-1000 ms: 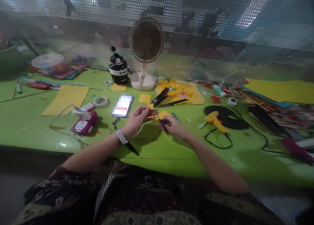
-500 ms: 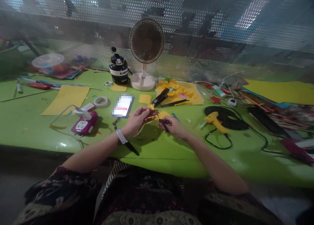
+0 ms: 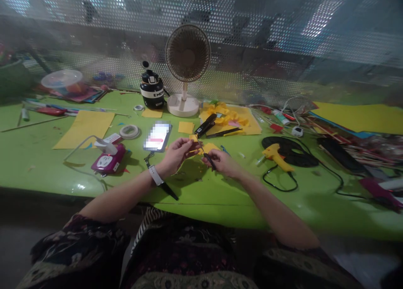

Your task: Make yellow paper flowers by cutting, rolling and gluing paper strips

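Note:
Between the thumb and fingers of my left hand [image 3: 178, 154] is a small yellow paper piece [image 3: 194, 137], partly covered by the fingertips. My right hand [image 3: 223, 163] is closed around a slim black-handled tool [image 3: 209, 159]. Its thin metal end points up and left, close to the paper; whether it touches I cannot tell. More yellow paper [image 3: 211, 148] lies on the table just behind my right hand. Beyond the hands are a black stapler [image 3: 205, 125] and a square yellow paper stack [image 3: 186, 127].
A lit phone [image 3: 158, 137], a tape roll [image 3: 129, 132] and a purple power socket [image 3: 108, 159] lie left on the green table [image 3: 201, 192]. A yellow glue gun [image 3: 278, 156] with its cord is right. Behind stand a fan [image 3: 183, 105] and a black bottle [image 3: 152, 93].
My hands, the paper piece and the tool hold almost the same place. Only a very slight shift of the whole view shows.

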Demonstrator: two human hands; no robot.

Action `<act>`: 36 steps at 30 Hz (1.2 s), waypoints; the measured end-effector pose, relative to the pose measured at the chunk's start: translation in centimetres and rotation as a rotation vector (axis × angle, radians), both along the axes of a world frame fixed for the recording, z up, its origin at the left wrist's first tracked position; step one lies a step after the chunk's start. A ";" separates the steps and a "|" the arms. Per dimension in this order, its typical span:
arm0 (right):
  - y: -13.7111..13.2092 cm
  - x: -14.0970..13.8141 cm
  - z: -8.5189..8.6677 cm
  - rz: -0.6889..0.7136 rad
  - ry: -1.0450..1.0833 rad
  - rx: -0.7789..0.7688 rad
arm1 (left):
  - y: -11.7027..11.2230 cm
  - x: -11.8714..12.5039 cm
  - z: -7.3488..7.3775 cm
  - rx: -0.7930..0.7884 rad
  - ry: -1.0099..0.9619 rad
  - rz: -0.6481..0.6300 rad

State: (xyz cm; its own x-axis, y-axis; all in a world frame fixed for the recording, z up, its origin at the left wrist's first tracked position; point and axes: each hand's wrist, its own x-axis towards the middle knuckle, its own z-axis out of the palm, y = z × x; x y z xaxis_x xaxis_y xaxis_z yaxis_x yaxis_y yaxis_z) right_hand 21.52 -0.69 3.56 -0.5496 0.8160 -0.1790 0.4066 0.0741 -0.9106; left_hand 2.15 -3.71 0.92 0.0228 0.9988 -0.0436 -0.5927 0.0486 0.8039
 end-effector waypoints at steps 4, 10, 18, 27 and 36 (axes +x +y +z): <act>0.1 0.0 -0.1 0.005 0.002 -0.005 | 0.0 0.0 -0.1 0.003 0.003 -0.003; 0.1 0.1 -0.1 0.003 0.002 0.008 | 0.1 -0.2 -0.4 0.018 0.009 -0.014; 0.2 0.0 -0.4 -0.003 0.004 0.004 | 0.2 -0.1 -0.6 0.008 0.001 0.010; -0.1 -0.1 -0.2 -0.012 0.016 0.002 | 0.0 0.0 0.0 -0.028 -0.013 0.031; -0.2 0.0 0.1 -0.029 0.017 -0.029 | 0.1 -0.1 0.0 -0.039 0.016 0.051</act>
